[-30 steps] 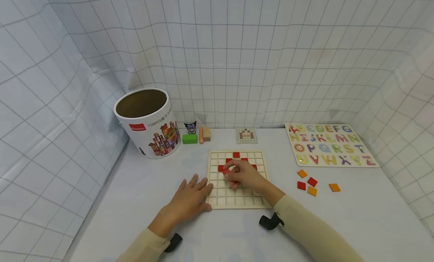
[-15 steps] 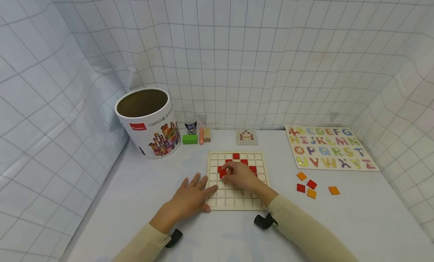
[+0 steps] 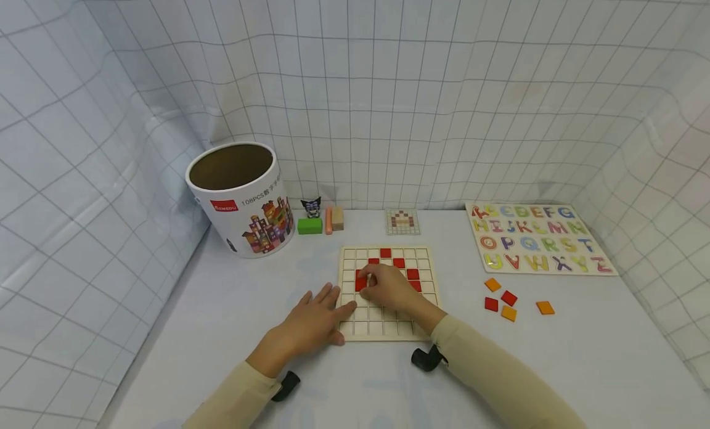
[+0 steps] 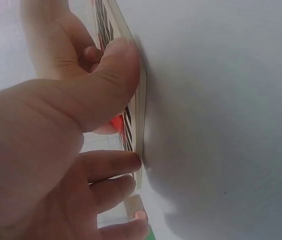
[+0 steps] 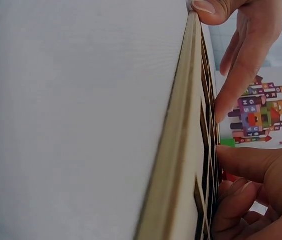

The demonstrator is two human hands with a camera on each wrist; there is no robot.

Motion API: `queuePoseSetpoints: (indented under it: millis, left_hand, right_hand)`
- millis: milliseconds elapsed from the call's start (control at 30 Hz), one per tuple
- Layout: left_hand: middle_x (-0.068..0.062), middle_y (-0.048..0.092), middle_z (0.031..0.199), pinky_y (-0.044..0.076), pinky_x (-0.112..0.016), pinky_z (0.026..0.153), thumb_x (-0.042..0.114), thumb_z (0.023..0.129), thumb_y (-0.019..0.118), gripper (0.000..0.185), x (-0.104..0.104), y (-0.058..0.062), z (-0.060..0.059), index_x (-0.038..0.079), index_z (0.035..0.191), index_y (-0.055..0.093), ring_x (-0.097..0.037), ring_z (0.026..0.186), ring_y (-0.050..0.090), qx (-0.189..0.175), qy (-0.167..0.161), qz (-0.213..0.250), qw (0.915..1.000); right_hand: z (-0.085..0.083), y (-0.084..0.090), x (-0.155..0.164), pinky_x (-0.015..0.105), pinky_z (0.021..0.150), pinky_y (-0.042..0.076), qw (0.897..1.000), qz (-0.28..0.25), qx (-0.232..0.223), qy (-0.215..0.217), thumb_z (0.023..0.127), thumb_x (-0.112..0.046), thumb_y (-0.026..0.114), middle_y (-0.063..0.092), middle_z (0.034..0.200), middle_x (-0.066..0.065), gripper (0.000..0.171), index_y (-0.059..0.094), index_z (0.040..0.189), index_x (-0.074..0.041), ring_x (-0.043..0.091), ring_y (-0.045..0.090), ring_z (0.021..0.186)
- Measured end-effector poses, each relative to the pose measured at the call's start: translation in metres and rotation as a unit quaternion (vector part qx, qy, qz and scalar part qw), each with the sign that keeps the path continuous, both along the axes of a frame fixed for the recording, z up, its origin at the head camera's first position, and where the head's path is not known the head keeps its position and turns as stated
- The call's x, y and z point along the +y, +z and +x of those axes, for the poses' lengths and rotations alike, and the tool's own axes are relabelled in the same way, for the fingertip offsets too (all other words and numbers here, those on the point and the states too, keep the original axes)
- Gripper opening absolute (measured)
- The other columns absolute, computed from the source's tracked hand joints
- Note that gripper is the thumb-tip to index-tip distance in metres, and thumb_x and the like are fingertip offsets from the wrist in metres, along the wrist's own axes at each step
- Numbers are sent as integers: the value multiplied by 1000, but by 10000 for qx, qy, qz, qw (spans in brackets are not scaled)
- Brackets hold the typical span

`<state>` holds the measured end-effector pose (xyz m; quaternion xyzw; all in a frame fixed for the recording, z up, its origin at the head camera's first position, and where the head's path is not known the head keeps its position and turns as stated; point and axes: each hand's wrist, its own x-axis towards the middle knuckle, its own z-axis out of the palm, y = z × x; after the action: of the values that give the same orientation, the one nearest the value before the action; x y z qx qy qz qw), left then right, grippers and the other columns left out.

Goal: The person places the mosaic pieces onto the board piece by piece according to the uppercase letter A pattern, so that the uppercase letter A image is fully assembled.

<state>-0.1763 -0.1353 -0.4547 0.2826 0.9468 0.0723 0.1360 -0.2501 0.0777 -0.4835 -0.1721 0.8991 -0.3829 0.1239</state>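
On the counter, the grid board (image 3: pixel 386 293) is steadied by the left hand (image 3: pixel 310 323), fingers spread flat at its edge. Right hand (image 3: pixel 388 288) pinches a red tile (image 3: pixel 362 283); I'd seat it square, then press.

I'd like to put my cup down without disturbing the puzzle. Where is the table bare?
Bare table lies left of the left hand, below the paper tub, and near-right below the loose tiles. It is crowded at the grid board, where the right hand works.
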Motion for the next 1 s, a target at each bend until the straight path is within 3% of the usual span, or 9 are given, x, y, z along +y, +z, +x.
queuePoseSetpoints:
  millis: [767,1000]
  left_hand:
    - [-21,34,162,28,-67,115,44,91,72,69,1,-3,-6,23,153,50,-39,153,25,-57,16,-8,10000]
    - [-22,33,162,28,-66,116,43,91,72,69,0,-4,-4,23,153,49,-39,153,25,-152,87,30,9998]
  right_hand:
    - [1,2,3,29,63,44,9998,-173,26,-49,91,-13,75,59,79,0,21,72,111,-16,16,53,71]
    - [19,17,38,32,65,49,9963,-831,-56,200,94,-19,73,62,87,-1,26,72,119,-14,18,57,77]
